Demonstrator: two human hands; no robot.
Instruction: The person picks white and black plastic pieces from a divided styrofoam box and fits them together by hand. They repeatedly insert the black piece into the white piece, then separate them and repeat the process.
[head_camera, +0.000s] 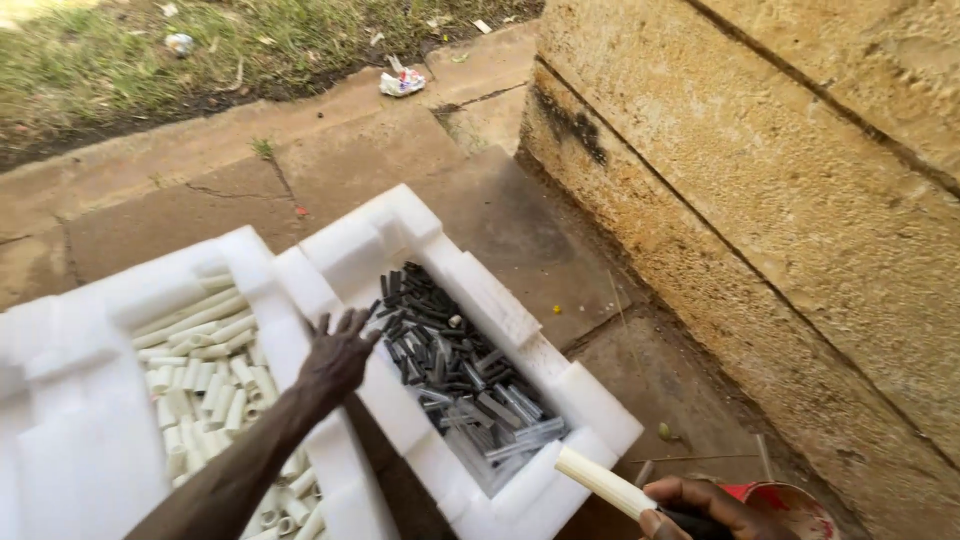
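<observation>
Head view, left hand: I see my left hand (338, 357) stretched forward with the fingers spread wide. It holds nothing and hovers over the rim between the two foam trays, close to the dark pieces.

Head view, right hand: my right hand (695, 507) is at the bottom edge and is closed around a pale tube (603, 481), together with something dark that I cannot identify. The tube points up and to the left, and its end lies over the corner of the right tray.

Head view, left tray: the white foam tray on the left (70, 400) holds many short white tube pieces (205, 375), heaped loosely.

Head view, right tray: the second white foam tray (480, 295) holds a pile of short black and grey tube pieces (450, 370), some of them shiny.

Progress: I judge that much cutting or sorting is already done, because both trays are well filled. The long tube in my right hand is not yet among the pieces, so at least this one is left. How many more remain, I cannot tell.

Surface: the trays stand on cracked concrete paving (400, 140), dusty and stained.

Surroundings: a rough stone wall (780, 200) rises on the right. Dry grass with litter (150, 50) lies beyond the paving. A red container (800, 505) is just beside my right hand.
</observation>
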